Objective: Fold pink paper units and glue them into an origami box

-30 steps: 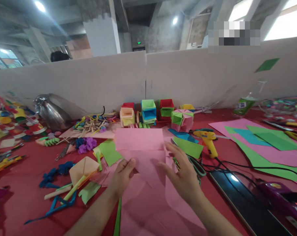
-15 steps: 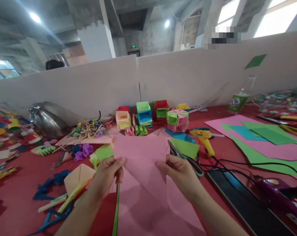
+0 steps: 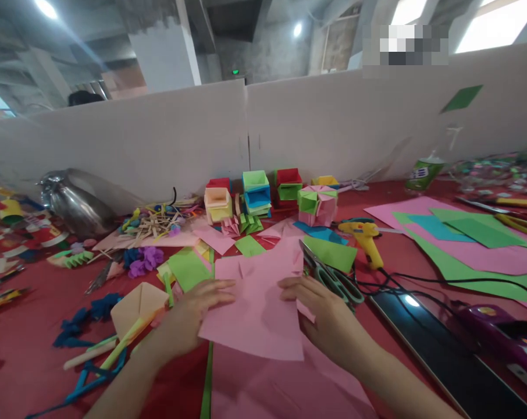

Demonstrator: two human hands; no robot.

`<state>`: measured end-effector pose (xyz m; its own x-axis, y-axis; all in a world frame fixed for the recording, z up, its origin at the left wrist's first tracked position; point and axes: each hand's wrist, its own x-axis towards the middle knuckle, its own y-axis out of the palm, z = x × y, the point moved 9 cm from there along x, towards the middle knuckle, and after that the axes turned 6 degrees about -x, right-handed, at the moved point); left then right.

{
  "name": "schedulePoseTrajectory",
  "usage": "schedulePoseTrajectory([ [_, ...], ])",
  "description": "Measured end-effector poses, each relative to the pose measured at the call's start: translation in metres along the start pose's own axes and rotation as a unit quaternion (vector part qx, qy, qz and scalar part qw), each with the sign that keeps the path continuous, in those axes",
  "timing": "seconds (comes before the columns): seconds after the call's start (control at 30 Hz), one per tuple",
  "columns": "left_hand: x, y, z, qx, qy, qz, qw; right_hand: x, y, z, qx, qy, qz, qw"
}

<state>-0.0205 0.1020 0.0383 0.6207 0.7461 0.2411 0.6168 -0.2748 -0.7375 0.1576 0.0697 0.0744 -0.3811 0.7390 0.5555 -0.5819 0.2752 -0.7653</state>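
Note:
A sheet of pink paper (image 3: 257, 314) spans the space between my two hands, with creases near its far edge. My left hand (image 3: 189, 317) grips its left side, fingers stretched over the top and the thumb hidden below. On the opposite side my right hand (image 3: 322, 308) has its fingers bent over the sheet and the thumb underneath. Larger pink paper (image 3: 285, 393) lies below it on the red table, a green strip (image 3: 207, 378) showing along its left edge. Scissors with green handles (image 3: 339, 285) lie just beyond my right hand.
Folded paper boxes (image 3: 257, 192) stand along the white partition (image 3: 159, 145). A yellow glue gun (image 3: 366, 238), corded, a dark phone-like slab (image 3: 424, 349) and a purple device (image 3: 494, 334) lie right. Coloured sheets (image 3: 477, 256) spread beyond. A metal jug (image 3: 78, 203) stands left.
The pink sheet has come down and towards me, its near edge now free above the larger paper. My fingers have moved from pinching its sides to lying over its top.

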Motion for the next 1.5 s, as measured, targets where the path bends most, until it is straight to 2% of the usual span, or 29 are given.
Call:
schedulePoseTrajectory([
  [0.07, -0.008, 0.026, 0.003, 0.094, 0.001, 0.086, 0.992, -0.016, 0.021, -0.006, -0.067, 0.006, 0.082, 0.994],
  [0.1, -0.012, 0.036, 0.003, 0.123, 0.008, 0.111, 0.986, -0.025, 0.028, -0.008, -0.099, 0.009, 0.109, 0.989],
  [0.17, -0.017, 0.049, 0.001, 0.146, 0.028, 0.126, 0.981, -0.038, 0.035, -0.012, -0.152, 0.012, 0.13, 0.98],
  [0.23, -0.017, 0.05, -0.004, 0.135, 0.051, 0.095, 0.985, -0.044, 0.036, -0.012, -0.176, 0.003, 0.131, 0.976],
  [0.3, -0.017, 0.044, -0.01, 0.092, 0.077, 0.062, 0.991, -0.044, 0.038, -0.01, -0.149, -0.019, 0.144, 0.978],
  [0.37, -0.018, 0.038, -0.015, 0.036, 0.096, 0.049, 0.994, -0.041, 0.039, -0.008, -0.076, -0.031, 0.161, 0.983],
  [0.47, -0.019, 0.037, -0.015, -0.01, 0.077, 0.062, 0.995, -0.037, 0.035, -0.01, 0.035, -0.021, 0.169, 0.985],
  [0.57, -0.021, 0.042, -0.015, -0.034, 0.061, 0.071, 0.995, -0.038, 0.033, -0.013, 0.1, 0.006, 0.168, 0.981],
  [0.63, -0.02, 0.043, -0.007, -0.041, 0.008, 0.049, 0.998, -0.038, 0.031, -0.021, 0.107, 0.047, 0.147, 0.982],
  [0.73, -0.023, 0.042, 0.019, -0.031, -0.159, -0.002, 0.987, -0.041, 0.031, -0.038, 0.045, 0.137, 0.117, 0.983],
  [0.8, -0.028, 0.041, 0.03, -0.036, -0.236, -0.038, 0.97, -0.042, 0.034, -0.046, -0.011, 0.179, 0.123, 0.976],
  [0.93, -0.026, 0.041, 0.03, -0.053, -0.246, -0.085, 0.964, -0.04, 0.042, -0.05, -0.08, 0.202, 0.149, 0.965],
  [1.13, -0.026, 0.042, 0.031, 0.068, -0.263, -0.064, 0.96, -0.038, 0.044, -0.046, -0.137, 0.185, 0.138, 0.963],
  [1.27, -0.024, 0.038, 0.022, 0.15, -0.221, -0.061, 0.962, -0.039, 0.043, -0.047, -0.14, 0.177, 0.117, 0.967],
  [1.37, -0.019, 0.034, -0.005, 0.225, -0.096, -0.097, 0.965, -0.039, 0.043, -0.048, -0.14, 0.174, 0.105, 0.969],
  [1.43, -0.018, 0.049, -0.027, 0.245, 0.017, -0.047, 0.968, -0.039, 0.045, -0.049, -0.134, 0.175, 0.105, 0.97],
  [1.5, -0.022, 0.074, -0.04, 0.237, 0.091, 0.055, 0.966, -0.039, 0.046, -0.049, -0.123, 0.179, 0.108, 0.97],
])
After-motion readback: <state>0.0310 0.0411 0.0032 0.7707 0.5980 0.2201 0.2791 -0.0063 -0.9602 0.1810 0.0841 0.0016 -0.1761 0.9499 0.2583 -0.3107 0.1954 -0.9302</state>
